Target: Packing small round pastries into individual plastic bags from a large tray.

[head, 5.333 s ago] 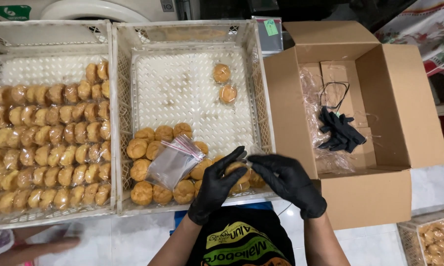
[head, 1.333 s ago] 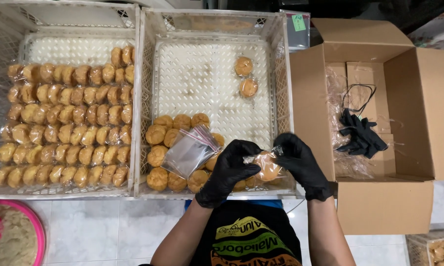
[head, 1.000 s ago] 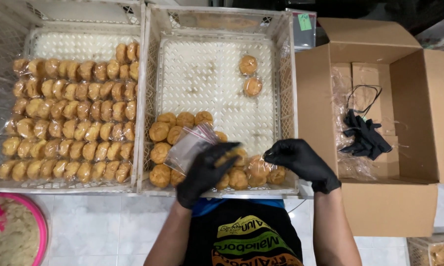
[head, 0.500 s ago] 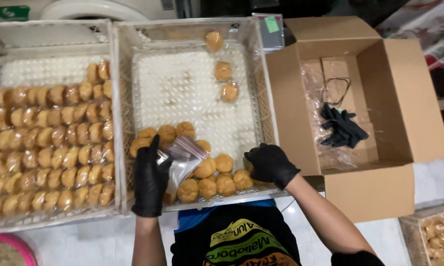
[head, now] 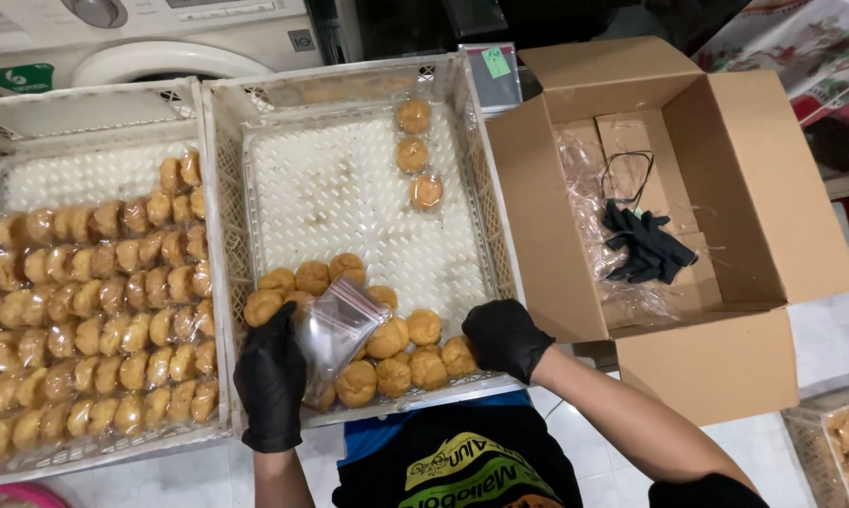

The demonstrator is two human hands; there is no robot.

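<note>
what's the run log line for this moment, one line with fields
left hand: touching clear bags | right hand: on unwrapped pastries | middle crate: three wrapped pastries at far end

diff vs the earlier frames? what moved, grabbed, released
A third wrapped pastry now lies above the two at the tray's far end. The left hand moved left onto the stack of clear bags; the right hand let its pastry go and rests on the loose pastries. The box and the left tray are unchanged.

white washing machine (head: 152, 38), tiled floor (head: 820, 329)
</note>
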